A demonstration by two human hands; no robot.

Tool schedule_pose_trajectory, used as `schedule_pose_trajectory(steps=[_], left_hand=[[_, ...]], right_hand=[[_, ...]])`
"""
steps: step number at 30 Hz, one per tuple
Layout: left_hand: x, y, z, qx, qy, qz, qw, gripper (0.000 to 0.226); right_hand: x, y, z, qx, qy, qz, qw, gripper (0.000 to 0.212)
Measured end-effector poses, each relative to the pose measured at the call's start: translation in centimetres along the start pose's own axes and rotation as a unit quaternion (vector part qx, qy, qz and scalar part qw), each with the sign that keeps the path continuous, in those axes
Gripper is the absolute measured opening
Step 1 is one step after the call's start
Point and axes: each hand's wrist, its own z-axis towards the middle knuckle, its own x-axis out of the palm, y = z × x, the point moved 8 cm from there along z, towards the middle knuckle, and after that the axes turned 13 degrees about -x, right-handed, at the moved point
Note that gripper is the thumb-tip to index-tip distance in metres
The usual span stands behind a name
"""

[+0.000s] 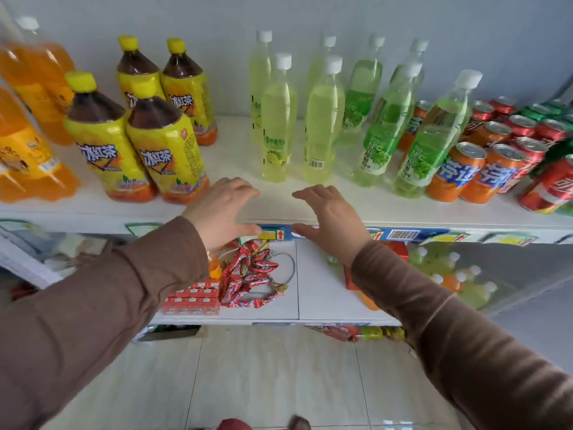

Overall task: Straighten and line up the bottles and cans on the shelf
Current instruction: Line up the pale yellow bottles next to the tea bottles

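Head view shows the left hand [221, 209] and right hand [328, 218] spread open and empty at the shelf [279, 209] edge below two pale lime bottles [277, 125], tall, narrow ones that a hasty nudge could topple into neighbours.

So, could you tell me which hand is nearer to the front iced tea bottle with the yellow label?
The left hand is nearer, just right of the front iced tea bottle at its base. The right hand is farther right, below the pale lime bottles.
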Motion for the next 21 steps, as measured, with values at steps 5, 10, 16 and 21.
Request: schedule_pose_trajectory(steps=[5,10,16,21], left_hand=[[3.5,1.9,-0.4,-0.034,-0.009,0.011,0.999,0.079],[4.9,3.1,-0.6,-0.031,-0.071,-0.030,0.997,0.066],[5.4,3.7,-0.8,-0.038,-0.132,-0.087,0.987,0.050],[5.4,4.2,-0.7,-0.035,-0.150,-0.101,0.983,0.047]], right_hand=[[4.2,0.1,-0.3,-0.005,-0.029,-0.009,1.000,0.059],[5.5,-0.4,-0.5,-0.001,-0.086,-0.053,0.995,0.051],[6.1,-0.3,-1.0,-0.006,-0.128,-0.094,0.987,0.048],[6.4,-0.2,-0.9,-0.013,-0.132,-0.109,0.985,0.047]])
